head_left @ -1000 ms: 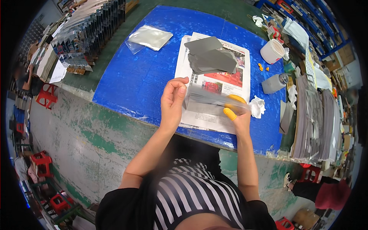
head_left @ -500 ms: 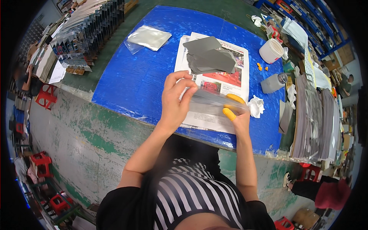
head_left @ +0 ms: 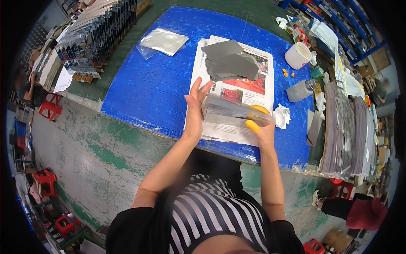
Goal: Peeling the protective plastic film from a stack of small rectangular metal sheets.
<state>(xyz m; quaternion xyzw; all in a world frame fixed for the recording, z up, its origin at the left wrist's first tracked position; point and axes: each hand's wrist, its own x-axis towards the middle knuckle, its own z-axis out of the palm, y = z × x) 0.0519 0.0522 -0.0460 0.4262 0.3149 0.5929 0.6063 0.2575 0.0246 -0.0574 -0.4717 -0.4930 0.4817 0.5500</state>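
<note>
My right hand [head_left: 263,128], with yellow finger cots [head_left: 253,125] on thumb and finger, grips the right end of a thin bundle of clear plastic sheets [head_left: 230,109]. They look like film or sleeves and are partly blurred. At the bundle's left end my left hand [head_left: 195,111] is open, fingers stretched upward and thumb apart; I cannot tell whether its palm touches the edge. Under the bundle lies a printed newspaper [head_left: 237,132]. Beyond my hands, a loose pile of dark grey rounded-corner plates [head_left: 232,65] rests on that newspaper.
On the blue-covered table [head_left: 144,91], clear plastic sleeves [head_left: 163,41] lie far left. To the right are a white tub [head_left: 297,56], a translucent bottle [head_left: 300,92], crumpled tissue [head_left: 281,116] and orange bits [head_left: 285,73]. Stacked sheets [head_left: 344,131] line the right edge.
My left hand has let go of the sheets' left end; its pinched fingers have opened and straightened. The right hand keeps its hold at nearly the same spot.
</note>
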